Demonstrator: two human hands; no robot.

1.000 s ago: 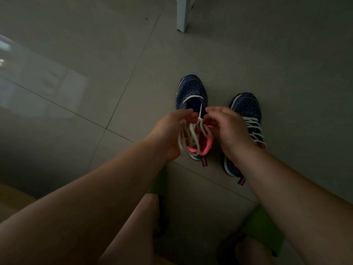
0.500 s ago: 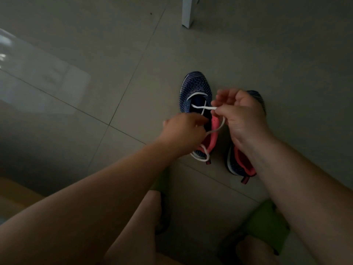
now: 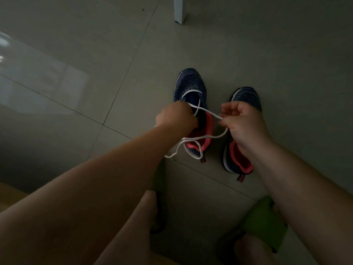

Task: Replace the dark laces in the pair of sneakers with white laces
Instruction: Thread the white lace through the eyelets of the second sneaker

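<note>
Two blue knit sneakers with pink linings stand side by side on the tiled floor, toes pointing away from me. The left sneaker [image 3: 191, 87] has a white lace [image 3: 208, 137] threaded through its front eyelets; the lace crosses over the tongue and trails in loops over the heel. My left hand [image 3: 175, 116] grips one strand at the shoe's left side. My right hand [image 3: 242, 119] pinches the other strand between thumb and finger, held over the right sneaker [image 3: 246, 96], whose middle it hides.
A white furniture leg [image 3: 180, 10] stands on the floor beyond the shoes. My knees and green slippers [image 3: 265, 222] are at the bottom of the view. A wooden edge [image 3: 7, 194] shows at the lower left.
My hands have drawn apart, the right one moving right and the left one staying by the shoe. The lace strands now cross over the tongue, and a longer loop trails over the heel.
</note>
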